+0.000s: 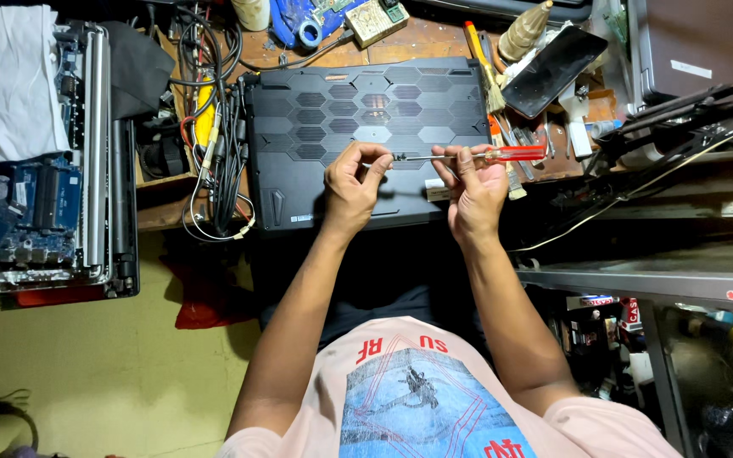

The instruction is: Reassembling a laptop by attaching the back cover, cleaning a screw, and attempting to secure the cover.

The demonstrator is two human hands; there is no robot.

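A black laptop [332, 119] lies upside down on the wooden bench, its vented bottom cover facing up. My right hand [472, 191] holds a screwdriver [477, 155] with a clear red handle, its shaft lying level and pointing left. My left hand [354, 178] pinches something tiny at the screwdriver's tip, too small to tell what it is. Both hands hover over the near edge of the laptop.
An opened laptop with a bare blue circuit board [19, 203] and a white cloth [14, 80] sits at the left. A tangle of cables [214, 127] lies beside the black laptop. A dark phone [553, 68], a brush [485, 68] and small tools lie at the right, before a metal shelf [655, 280].
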